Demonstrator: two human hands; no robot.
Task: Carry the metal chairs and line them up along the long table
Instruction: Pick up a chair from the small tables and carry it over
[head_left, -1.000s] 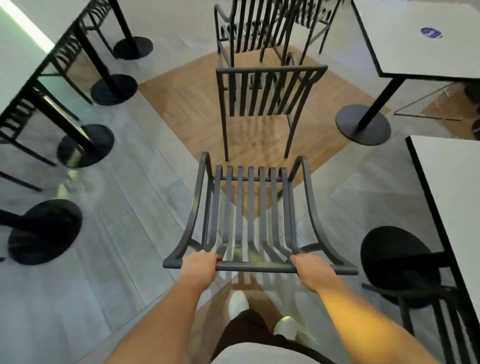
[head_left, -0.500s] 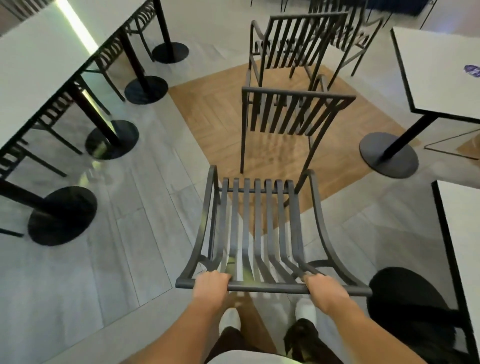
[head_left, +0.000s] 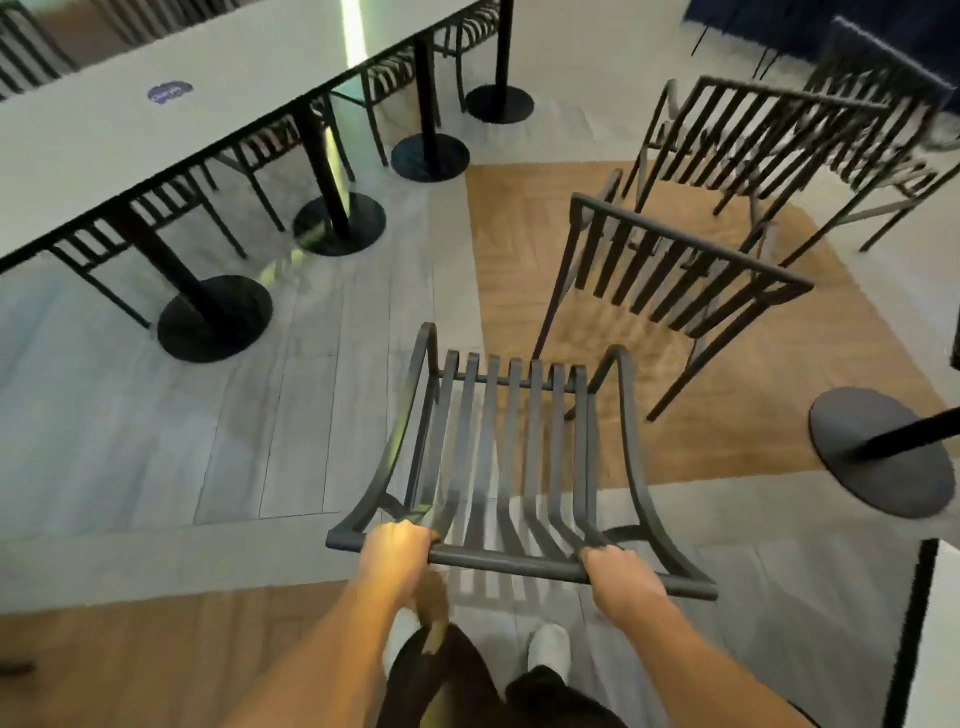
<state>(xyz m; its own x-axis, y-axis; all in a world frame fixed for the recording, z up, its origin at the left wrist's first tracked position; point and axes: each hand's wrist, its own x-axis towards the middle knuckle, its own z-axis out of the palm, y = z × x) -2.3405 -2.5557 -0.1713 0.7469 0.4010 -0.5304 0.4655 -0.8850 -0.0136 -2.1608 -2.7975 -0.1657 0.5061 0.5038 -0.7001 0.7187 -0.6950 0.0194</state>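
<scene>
I hold a dark grey slatted metal chair (head_left: 511, 441) in front of me, off the floor, by the top rail of its back. My left hand (head_left: 397, 553) grips the rail near its left end and my right hand (head_left: 621, 574) grips it near the right end. The long white table (head_left: 156, 119) runs along the upper left, with several black chairs (head_left: 156, 208) tucked under its far side. A second loose metal chair (head_left: 670, 270) stands just ahead on the wooden floor inset, and a third chair (head_left: 753, 135) stands behind it.
Round black pedestal bases (head_left: 215, 317) of the long table stand on the grey tiles to the left. Another pedestal base (head_left: 878, 452) sits at the right, with a white table edge (head_left: 935, 623) at the lower right. My feet in white shoes (head_left: 548, 647) are below the chair.
The view has swung left: the long table now fills the upper left and the loose chairs have shifted right. Both hands keep their grip on the carried chair.
</scene>
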